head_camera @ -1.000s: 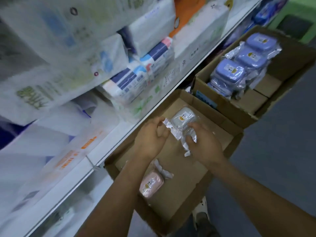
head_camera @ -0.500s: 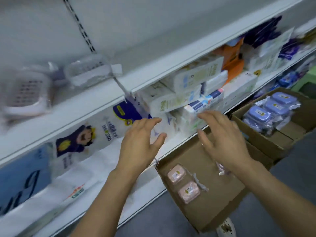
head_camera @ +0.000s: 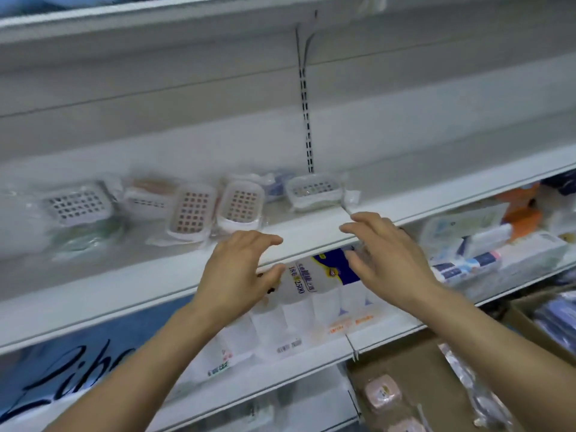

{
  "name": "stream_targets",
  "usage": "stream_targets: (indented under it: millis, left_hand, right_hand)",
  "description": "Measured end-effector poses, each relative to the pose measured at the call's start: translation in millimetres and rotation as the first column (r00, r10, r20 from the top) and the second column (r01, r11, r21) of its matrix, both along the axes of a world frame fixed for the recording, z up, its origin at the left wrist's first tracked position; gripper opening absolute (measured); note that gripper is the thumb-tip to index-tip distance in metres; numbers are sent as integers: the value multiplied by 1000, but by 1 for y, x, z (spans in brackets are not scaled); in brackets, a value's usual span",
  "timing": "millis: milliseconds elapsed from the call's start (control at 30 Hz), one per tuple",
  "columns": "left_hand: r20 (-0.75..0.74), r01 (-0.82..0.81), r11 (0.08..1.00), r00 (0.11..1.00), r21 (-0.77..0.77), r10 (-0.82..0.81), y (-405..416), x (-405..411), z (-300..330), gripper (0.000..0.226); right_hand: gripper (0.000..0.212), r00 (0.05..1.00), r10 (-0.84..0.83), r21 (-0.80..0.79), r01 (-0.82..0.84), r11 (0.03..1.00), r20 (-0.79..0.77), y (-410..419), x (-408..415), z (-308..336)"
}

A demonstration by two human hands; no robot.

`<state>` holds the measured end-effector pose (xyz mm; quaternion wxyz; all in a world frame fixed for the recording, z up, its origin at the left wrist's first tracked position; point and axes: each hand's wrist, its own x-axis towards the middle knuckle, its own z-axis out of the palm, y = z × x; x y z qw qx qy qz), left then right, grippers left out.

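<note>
1. Head view, hands: left hand (head_camera: 237, 272) and right hand (head_camera: 383, 260) both spread, fingers loosely fanned, nothing held. Raised side by side at the front lip of the middle shelf (head_camera: 311, 233); contact with the lip impossible to tell.
2. Head view, goods: a loose row of film-wrapped soap trays on that shelf, just beyond the fingertips. White-grid dish (head_camera: 313, 190) nearest the right hand, pink-grid dishes (head_camera: 240, 207) just past the left. Much blur, so no telling whether wrappers touch.
3. Likely step: reaching in to take or straighten the row. Lift wrists over the lip rather than dragging across it.
4. Close on the hard tray body, never on the loose film; probably slippery, apt to pull free.
5. Take one dish per hand. Avoid sweeping the row: risk of tipping the leaning ones.
6. Keep forearms off the tissue pack (head_camera: 311, 275) underneath; leave the cardboard box (head_camera: 414, 363) and its pink cases (head_camera: 381, 391) alone.
</note>
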<state>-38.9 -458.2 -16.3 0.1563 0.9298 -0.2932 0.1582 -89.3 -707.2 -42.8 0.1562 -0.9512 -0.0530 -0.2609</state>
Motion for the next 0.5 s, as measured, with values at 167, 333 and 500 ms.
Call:
stream_targets:
  millis: [167,333,500]
  left_hand:
    - [-14,-117,993,993,-34,116,24,30,3,46]
    - [45,-210,977,977,43,208,23,68,-9,52]
    - [212,-368,899,923,239,321,18,113,-17,51]
  right_hand:
    - [43,982,60,-56,-72,996,-180,11,50,18]
    - [52,966,-25,-210,-31,977,-259,3,111,32]
    - [61,940,-189,-421,55,905,-283,-6,172,28]
